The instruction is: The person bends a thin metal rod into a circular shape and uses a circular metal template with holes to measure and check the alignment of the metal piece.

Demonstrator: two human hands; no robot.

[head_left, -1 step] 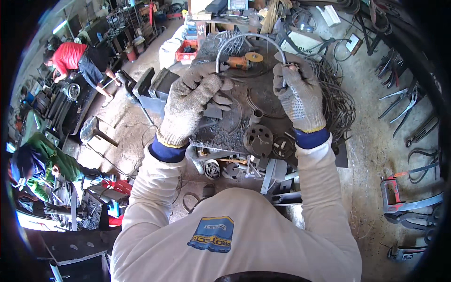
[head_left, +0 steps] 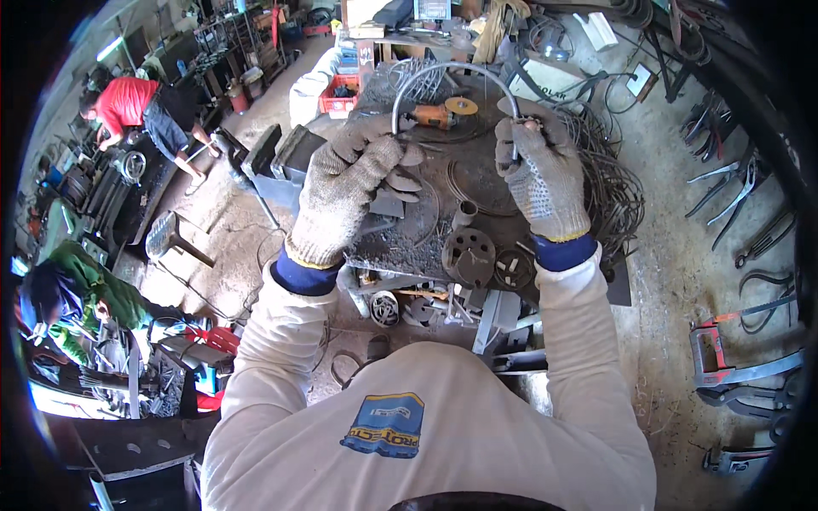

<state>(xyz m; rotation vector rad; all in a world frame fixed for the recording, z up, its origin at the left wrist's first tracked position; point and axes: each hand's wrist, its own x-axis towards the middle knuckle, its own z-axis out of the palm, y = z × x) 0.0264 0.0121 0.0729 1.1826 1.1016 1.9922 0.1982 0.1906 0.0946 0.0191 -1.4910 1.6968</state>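
Observation:
A grey metal rod bent into an arch (head_left: 454,66) is held up over the workbench (head_left: 383,247), its curve pointing away from me. My left hand (head_left: 349,183), in a knitted work glove, grips the rod's left end between closed fingers. Around the right end, my gloved right hand (head_left: 545,170) is closed too, and a short length of rod shows below its fingers. Beneath the arch lies an orange angle grinder (head_left: 434,115) with a tan disc (head_left: 461,105). Nearer me on the bench are a round metal plate with holes (head_left: 469,255) and a short upright tube (head_left: 465,212).
A bench vise (head_left: 290,153) stands at the bench's left edge. Tangled wire (head_left: 609,179) is heaped on the right. Pliers (head_left: 737,192) and a red hacksaw (head_left: 711,349) hang or lie at far right. Two people (head_left: 128,106) work at the left, one bending over a bench.

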